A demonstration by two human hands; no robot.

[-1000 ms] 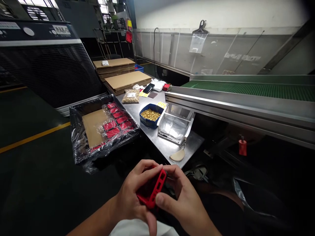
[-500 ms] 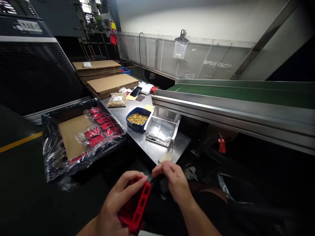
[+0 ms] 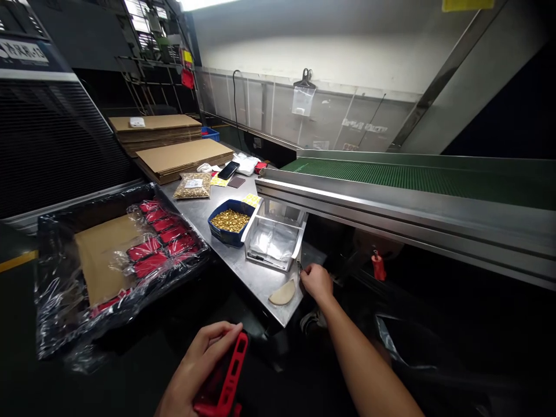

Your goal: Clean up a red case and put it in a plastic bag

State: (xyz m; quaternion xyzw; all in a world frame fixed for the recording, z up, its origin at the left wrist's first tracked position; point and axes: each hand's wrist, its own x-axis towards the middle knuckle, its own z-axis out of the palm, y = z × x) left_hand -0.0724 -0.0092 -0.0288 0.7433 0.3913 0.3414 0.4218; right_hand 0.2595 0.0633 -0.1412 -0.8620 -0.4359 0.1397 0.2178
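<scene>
One red frame [image 3: 232, 376] — gripped inside curled left hand [image 3: 197, 362] | right hand [image 3: 317, 281] — bunched (hold unclear)

Pale wall [image 3: 339, 52] beyond a metal tabletop [image 3: 232, 260]; 1 light [image 3: 208, 3] overhead, bright windows [image 3: 139, 24] at left, yellow line [image 3: 17, 262] on dark floor [image 3: 16, 313].

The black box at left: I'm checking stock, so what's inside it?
The black box holds several red items in clear plastic, mostly toward its right side, and a brown cardboard sheet beside them. Whatever lies beneath these is covered and cannot be seen.
</scene>
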